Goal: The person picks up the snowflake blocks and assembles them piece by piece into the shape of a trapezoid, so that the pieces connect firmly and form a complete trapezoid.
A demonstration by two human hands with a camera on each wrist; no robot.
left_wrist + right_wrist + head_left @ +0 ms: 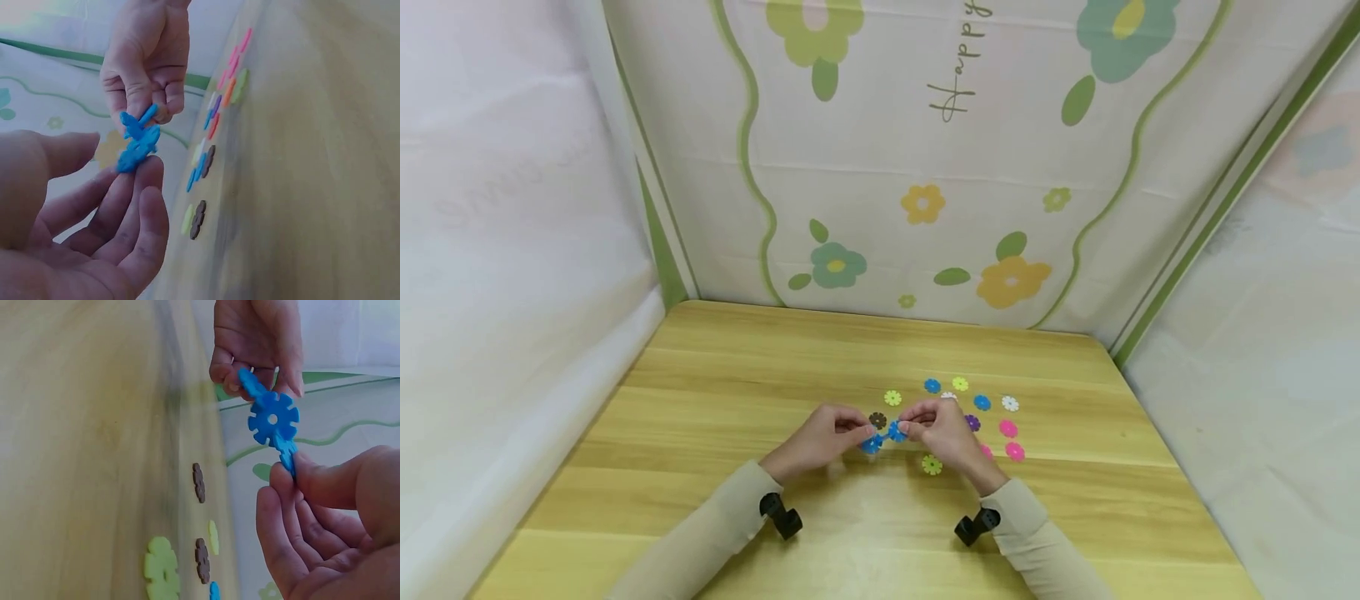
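Note:
Several blue snowflake-shaped discs with notched rims are slotted together at angles into a small chain [286,426]. My right hand [951,433] pinches one end disc between thumb and index finger, plain in the right wrist view. At the other end, my left hand [816,442] has its fingertips against the blue piece [142,147]; the left wrist view shows its thumb raised away from the piece. Both hands are above the table. Just behind them lies a brown disc [877,420], and a lime disc [932,464] lies below the right hand.
Loose discs lie on the wooden table [700,375] behind and right of the hands: yellow [960,384], blue [982,402], white [1010,403], purple [972,422] and pink [1008,428]. Flower-printed fabric [865,167] rises at the table's far edge, with cloth on both sides.

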